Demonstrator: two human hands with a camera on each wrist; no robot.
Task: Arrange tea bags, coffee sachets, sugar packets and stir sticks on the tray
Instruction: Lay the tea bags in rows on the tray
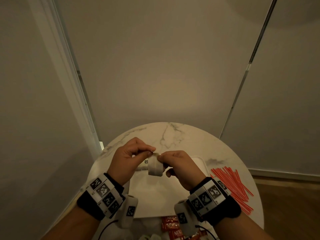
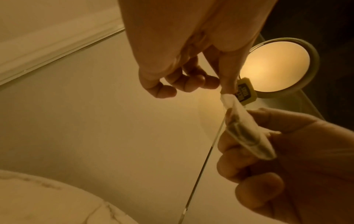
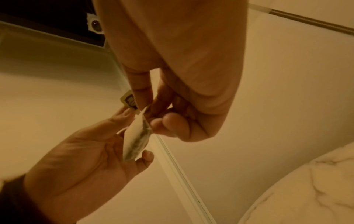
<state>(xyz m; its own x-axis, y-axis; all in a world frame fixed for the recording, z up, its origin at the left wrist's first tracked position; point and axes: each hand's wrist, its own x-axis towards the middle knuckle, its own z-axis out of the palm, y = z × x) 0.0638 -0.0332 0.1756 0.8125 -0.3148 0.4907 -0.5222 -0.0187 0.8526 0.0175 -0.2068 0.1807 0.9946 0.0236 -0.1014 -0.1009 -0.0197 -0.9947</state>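
Tea bag [image 1: 155, 168] over tray [image 1: 152, 193]: left hand [image 1: 129, 158] pinches its top at 12 o'clock, right hand [image 1: 180, 166] grips it from 3.

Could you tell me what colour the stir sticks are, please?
Red, thin plastic stir sticks, clearest in the head view.

Head view looks down; both wrist views look upward (close), sharing the tea bag [image 2: 247, 133].

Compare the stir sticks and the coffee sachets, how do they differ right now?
The stir sticks are thin red-and-white rods fanned in a loose pile at the table's right side; the coffee sachets are flat red printed packets at the near edge, partly hidden by the wrists. Both lie on the marble table, off the white tray.
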